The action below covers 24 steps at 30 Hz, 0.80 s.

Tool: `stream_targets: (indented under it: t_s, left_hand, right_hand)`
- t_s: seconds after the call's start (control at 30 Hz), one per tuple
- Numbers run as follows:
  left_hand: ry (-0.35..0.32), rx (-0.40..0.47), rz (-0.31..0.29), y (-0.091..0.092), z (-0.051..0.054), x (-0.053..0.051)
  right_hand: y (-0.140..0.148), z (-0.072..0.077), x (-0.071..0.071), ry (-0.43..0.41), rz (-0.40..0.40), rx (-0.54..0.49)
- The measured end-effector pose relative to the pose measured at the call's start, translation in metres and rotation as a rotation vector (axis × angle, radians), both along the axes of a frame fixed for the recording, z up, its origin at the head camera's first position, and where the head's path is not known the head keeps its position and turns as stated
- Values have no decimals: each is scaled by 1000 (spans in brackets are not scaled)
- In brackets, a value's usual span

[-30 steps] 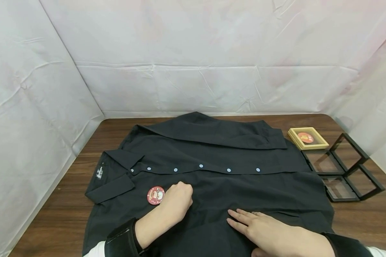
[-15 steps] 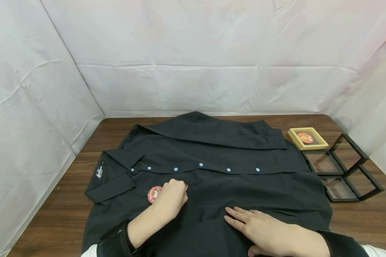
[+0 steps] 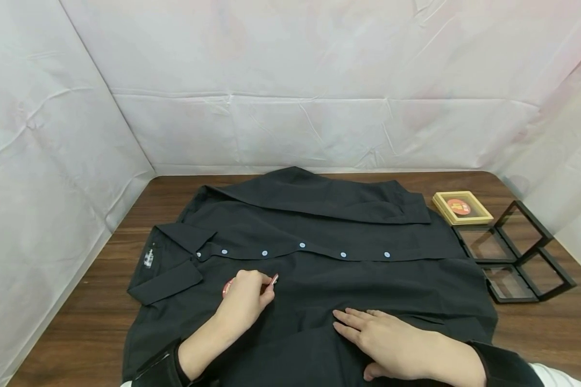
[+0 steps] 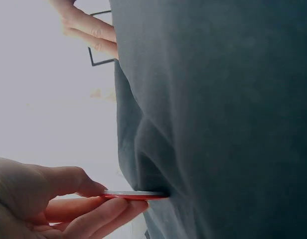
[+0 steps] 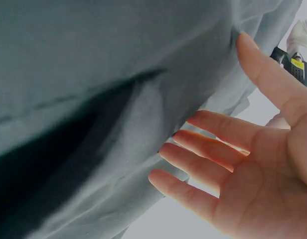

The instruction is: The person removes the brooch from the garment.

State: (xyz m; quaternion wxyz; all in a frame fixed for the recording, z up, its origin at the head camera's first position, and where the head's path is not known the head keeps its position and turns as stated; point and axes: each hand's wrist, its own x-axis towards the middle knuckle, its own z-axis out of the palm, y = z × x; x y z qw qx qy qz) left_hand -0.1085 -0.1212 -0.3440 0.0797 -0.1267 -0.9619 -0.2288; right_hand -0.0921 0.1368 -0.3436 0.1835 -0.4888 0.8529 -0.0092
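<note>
A black button-up shirt lies spread over the table, collar to the left. My left hand is low over its chest and pinches a thin red-and-white disc that looks like a badge. In the left wrist view this disc is edge-on between thumb and fingers, its far edge at the cloth. A round red badge lies on the shirt, mostly hidden behind that hand. My right hand rests on the lower part of the shirt with fingers stretched out; the right wrist view shows its thumb touching the fabric.
A yellow-framed box with a red round piece inside sits at the back right. In front of it stands a black folding frame with clear panes. White cloth walls enclose the wooden table.
My left hand has drifted left and tilted, covering more of the lying badge and bringing the pinched disc into sight. My right hand has slid slightly left across the shirt.
</note>
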Motion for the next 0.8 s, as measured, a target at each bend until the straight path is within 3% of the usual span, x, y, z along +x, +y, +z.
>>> stream_targets:
  t_s: [0.27, 0.8]
  left_hand:
    - [-20, 138, 19, -6, -1, 0]
    - [-73, 267, 58, -10, 4, 0]
  right_hand:
    - [-13, 15, -7, 27, -71, -89]
    - [-52, 28, -29, 85, -155, -280]
